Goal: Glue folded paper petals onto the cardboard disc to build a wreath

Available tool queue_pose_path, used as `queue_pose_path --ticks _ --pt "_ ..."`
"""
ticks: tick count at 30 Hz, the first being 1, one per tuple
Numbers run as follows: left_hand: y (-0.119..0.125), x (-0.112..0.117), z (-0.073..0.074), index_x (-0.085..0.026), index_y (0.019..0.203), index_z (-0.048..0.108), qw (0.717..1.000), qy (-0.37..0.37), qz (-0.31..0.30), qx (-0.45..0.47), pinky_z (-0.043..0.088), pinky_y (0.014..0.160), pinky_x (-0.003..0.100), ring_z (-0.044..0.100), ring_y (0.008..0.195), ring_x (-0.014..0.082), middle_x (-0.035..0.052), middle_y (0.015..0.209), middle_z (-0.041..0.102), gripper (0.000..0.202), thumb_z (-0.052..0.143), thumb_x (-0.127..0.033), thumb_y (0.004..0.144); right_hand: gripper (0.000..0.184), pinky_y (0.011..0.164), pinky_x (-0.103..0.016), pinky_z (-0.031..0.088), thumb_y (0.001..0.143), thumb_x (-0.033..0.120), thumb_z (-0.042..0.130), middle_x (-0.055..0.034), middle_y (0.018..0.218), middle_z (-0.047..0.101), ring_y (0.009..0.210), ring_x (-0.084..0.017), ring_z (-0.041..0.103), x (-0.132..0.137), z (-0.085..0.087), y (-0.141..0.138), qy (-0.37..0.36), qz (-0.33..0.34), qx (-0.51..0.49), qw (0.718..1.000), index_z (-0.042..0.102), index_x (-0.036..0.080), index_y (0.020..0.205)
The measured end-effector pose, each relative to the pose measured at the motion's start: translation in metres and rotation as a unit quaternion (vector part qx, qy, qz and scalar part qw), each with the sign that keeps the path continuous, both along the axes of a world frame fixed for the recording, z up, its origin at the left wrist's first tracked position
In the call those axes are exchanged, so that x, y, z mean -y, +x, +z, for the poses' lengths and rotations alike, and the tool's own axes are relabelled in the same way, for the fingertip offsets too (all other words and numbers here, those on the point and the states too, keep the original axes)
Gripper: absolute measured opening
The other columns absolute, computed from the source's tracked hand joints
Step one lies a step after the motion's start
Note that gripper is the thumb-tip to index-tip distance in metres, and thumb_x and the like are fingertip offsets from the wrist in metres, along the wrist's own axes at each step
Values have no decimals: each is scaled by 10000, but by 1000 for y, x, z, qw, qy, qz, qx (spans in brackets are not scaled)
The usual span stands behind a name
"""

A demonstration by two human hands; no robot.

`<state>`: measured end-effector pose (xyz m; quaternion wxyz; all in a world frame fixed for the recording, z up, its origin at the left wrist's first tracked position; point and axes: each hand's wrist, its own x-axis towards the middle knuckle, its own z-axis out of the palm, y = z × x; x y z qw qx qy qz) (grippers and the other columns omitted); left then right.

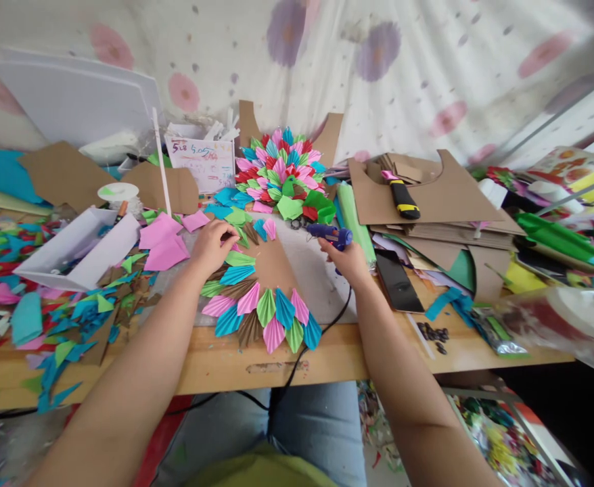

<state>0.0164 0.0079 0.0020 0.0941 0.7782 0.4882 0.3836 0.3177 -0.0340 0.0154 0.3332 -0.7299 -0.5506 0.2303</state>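
A cardboard piece (pixel 275 262) lies on the table in front of me, edged with pleated paper leaves (pixel 273 331) in pink, blue, green and brown. My left hand (pixel 214 245) is over its left edge with the fingers curled together. A bit of pink paper shows right under the fingertips; whatever they pinch is hidden. On the other side, my right hand (pixel 346 260) is wrapped round the handle of a blue hot glue gun (pixel 331 235). The gun's nozzle points left, above the far right of the cardboard. Its black cord runs down over the table's front edge.
Behind stands a cardboard form covered in colourful leaves (pixel 283 166). A white box (pixel 81 250) and paper scraps crowd the left. To the right are a black phone (pixel 397 281), stacked cardboard (pixel 423 196), a yellow-black cutter (pixel 403 198) and small dark beads (pixel 433 333).
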Motion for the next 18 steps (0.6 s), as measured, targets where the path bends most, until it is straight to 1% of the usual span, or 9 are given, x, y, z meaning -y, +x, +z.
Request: queue_pose_path --ticks 5,7,8,10,12,14,15,16,18 --pt "0 1 1 -199 731 561 1000 -8 -6 4 454 810 354 542 843 190 36 829 596 68 548 -240 783 490 639 -310 457 703 592 592 -97 765 688 748 -243 636 -2 -10 8 -23 16 41 999 693 140 863" --pt "0 2 1 -198 732 564 1000 -9 -7 4 454 819 357 542 850 192 37 833 597 71 550 -243 785 489 674 -320 460 711 584 592 -93 831 688 792 -244 629 -3 -14 7 -7 28 49 998 672 156 934" --pt "1 2 1 -197 731 566 1000 -8 -8 4 453 824 360 543 854 193 38 831 598 71 552 -242 785 501 702 -330 460 712 572 599 -95 881 683 825 -245 621 -2 -14 6 18 30 58 998 649 160 993" --pt "1 2 1 -195 732 573 1000 -4 -14 3 450 843 366 545 869 196 40 829 599 72 556 -240 786 568 779 -365 450 713 541 619 -113 994 655 913 -255 590 0 -10 3 105 14 99 989 572 154 1126" --pt "2 2 0 -197 743 586 1000 -1 -20 1 443 872 371 546 898 198 45 848 600 73 557 -242 791 615 860 -412 412 732 506 618 -135 1081 609 1001 -270 539 4 0 -2 212 -19 158 964 494 144 1214" --pt "3 3 0 -203 758 606 1000 2 -24 -2 434 903 374 546 928 197 49 880 596 74 561 -248 796 522 904 -442 371 790 460 570 -135 1105 582 1043 -275 502 11 13 -10 283 -36 206 936 490 164 1212" --pt "3 3 0 -206 764 615 1000 4 -25 -4 429 914 377 545 941 196 49 896 592 72 568 -251 794 447 912 -442 360 817 426 548 -131 1090 582 1042 -273 498 14 19 -16 297 -23 216 930 513 173 1183" --pt "3 4 0 -209 766 624 1000 7 -25 -7 425 924 381 543 952 197 49 911 588 69 578 -254 790 362 913 -435 357 837 389 529 -123 1062 589 1033 -268 500 16 24 -24 298 8 220 929 546 184 1134" --pt "4 5 1 -214 762 639 999 14 -26 -14 415 940 392 537 978 202 47 944 578 58 599 -253 776 202 899 -396 367 848 324 526 -95 998 611 1007 -250 512 17 30 -41 272 108 213 932 609 206 989"
